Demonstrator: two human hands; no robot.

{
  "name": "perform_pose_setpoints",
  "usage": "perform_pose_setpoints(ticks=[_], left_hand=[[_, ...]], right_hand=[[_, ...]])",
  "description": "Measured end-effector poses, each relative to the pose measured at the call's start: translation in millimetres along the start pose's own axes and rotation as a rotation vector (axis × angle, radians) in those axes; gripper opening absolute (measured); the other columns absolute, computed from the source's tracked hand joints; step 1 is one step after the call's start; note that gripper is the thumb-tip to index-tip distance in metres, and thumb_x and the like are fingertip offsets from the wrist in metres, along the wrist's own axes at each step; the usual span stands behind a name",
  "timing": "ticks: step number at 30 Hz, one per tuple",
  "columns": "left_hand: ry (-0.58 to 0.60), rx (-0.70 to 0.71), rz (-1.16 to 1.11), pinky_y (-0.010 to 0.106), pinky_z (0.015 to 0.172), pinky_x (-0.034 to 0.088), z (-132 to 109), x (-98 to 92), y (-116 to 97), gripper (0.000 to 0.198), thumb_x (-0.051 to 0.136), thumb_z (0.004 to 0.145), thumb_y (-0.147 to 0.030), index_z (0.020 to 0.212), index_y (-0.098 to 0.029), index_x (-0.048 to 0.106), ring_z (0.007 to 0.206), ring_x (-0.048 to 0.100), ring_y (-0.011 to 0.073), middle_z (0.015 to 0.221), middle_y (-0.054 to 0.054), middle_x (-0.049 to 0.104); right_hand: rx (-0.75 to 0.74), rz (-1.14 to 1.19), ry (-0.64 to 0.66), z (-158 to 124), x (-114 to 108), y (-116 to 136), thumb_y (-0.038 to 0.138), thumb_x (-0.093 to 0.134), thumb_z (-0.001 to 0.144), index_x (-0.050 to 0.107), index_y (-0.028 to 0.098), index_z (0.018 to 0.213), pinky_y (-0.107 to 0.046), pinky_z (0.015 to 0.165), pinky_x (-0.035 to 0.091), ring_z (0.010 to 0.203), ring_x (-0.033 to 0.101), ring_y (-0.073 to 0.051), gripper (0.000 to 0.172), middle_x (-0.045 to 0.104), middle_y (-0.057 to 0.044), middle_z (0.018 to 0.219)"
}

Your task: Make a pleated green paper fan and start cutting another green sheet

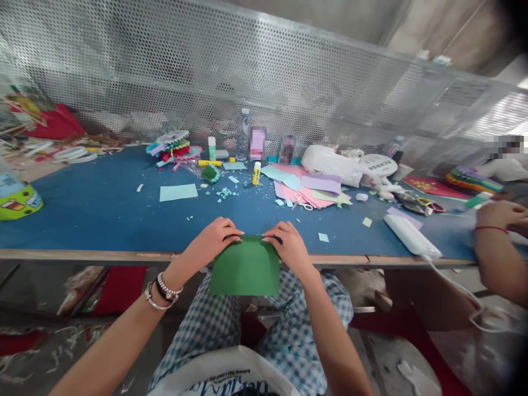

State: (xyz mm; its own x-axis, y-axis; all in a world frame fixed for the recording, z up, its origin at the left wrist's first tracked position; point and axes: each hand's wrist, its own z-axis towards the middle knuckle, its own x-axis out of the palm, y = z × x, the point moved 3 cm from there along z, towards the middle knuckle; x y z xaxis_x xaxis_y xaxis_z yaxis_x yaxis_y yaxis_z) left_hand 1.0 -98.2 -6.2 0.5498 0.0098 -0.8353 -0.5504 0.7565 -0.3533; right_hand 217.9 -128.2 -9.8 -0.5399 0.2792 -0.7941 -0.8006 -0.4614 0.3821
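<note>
A sheet of green paper (246,270) hangs over the table's front edge above my lap. Its far edge looks folded into a narrow strip, lying on the tabletop. My left hand (220,237) pinches the left end of that strip between thumb and fingers. At the right end, my right hand (286,242) grips it the same way. Beyond my hands lie light blue paper scraps (226,193), a pale blue rectangle of paper (179,192) and a yellow glue stick (256,173) standing upright.
Scissors (303,202) rest on layered coloured paper (322,184). A white power strip (412,235) lies at the right near another person's arm (497,242). Two phones (258,144) and a bottle (244,135) stand against the perforated metal panel (198,66). A green-yellow container (20,198) is far left.
</note>
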Motion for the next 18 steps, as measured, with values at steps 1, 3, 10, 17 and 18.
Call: perform_pose_setpoints(ticks=[1,3,10,17,18], left_hand=[[0.0,0.014,0.027,0.033,0.08,0.046,-2.0,-1.9,0.5,0.028,0.043,0.093,-0.03,0.1,-0.019,0.067,0.092,0.051,0.0188,0.093,0.006,0.059],[-0.002,0.04,0.089,0.033,0.079,0.047,-7.1,-6.9,-0.1,0.028,0.042,0.094,-0.028,0.1,-0.018,0.067,0.089,0.05,0.0183,0.091,0.006,0.058],[0.069,0.083,0.378,0.033,0.076,0.045,-25.3,-14.5,-17.6,0.029,0.044,0.091,-0.012,0.116,-0.013,0.059,0.085,0.048,0.0193,0.089,0.008,0.055],[0.077,0.026,0.504,0.032,0.076,0.045,-35.2,-12.1,-34.9,0.031,0.042,0.089,-0.006,0.115,-0.013,0.059,0.089,0.051,0.0206,0.092,0.008,0.058],[0.062,0.023,0.505,0.032,0.076,0.045,-36.1,-11.2,-35.3,0.031,0.042,0.089,-0.006,0.114,-0.013,0.059,0.089,0.052,0.0206,0.093,0.008,0.058]], right_hand=[[-0.002,-0.02,0.006,-0.7,-1.1,-1.0,0.027,0.055,0.087,0.07,0.024,0.089,-0.034,0.08,0.041,0.083,0.05,-0.019,0.015,0.061,-0.003,0.084],[0.0,-0.067,0.008,-3.0,-4.2,-3.2,0.027,0.056,0.087,0.07,0.025,0.09,-0.034,0.079,0.04,0.085,0.049,-0.02,0.014,0.061,-0.003,0.085],[-0.053,-0.213,-0.007,-17.6,-11.1,0.2,0.021,0.049,0.09,0.069,0.023,0.094,-0.031,0.073,0.038,0.083,0.047,-0.019,0.021,0.058,-0.005,0.083],[-0.169,-0.377,-0.016,-32.7,-4.8,8.1,0.013,0.041,0.092,0.066,0.018,0.101,-0.031,0.068,0.036,0.081,0.044,-0.019,0.027,0.054,-0.007,0.083],[-0.17,-0.38,-0.018,-33.6,-3.5,7.7,0.013,0.041,0.091,0.065,0.018,0.101,-0.031,0.068,0.036,0.081,0.044,-0.02,0.027,0.054,-0.007,0.083]])
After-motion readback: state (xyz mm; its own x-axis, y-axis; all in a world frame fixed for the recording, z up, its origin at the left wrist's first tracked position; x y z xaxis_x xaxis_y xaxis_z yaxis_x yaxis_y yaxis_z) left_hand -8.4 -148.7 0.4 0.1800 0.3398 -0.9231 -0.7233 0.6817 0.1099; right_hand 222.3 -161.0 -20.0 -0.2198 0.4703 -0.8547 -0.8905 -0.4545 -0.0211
